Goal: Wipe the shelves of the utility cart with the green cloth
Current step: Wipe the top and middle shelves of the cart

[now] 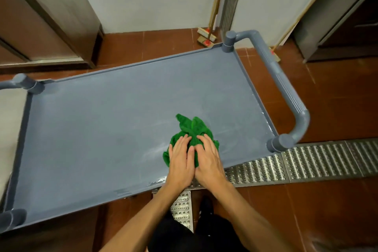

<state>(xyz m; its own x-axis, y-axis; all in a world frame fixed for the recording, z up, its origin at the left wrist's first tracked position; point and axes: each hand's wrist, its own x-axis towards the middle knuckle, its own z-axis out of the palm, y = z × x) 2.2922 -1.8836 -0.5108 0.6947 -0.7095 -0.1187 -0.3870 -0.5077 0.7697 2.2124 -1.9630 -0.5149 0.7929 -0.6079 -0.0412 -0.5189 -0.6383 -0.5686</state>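
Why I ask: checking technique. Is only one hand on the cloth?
No, left hand and right hand both press on the green cloth.

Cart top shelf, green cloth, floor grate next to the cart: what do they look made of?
Top shelf: looks like moulded grey-blue plastic, matte, rim formed in one piece with it.
Green cloth: soft napped fabric, maybe terry or microfibre; it bunches in folds.
Floor grate: metal, probably steel; shiny, with rows of punched holes.

No readable text, labels or nos. anywhere; view perhaps too blurry for small print.
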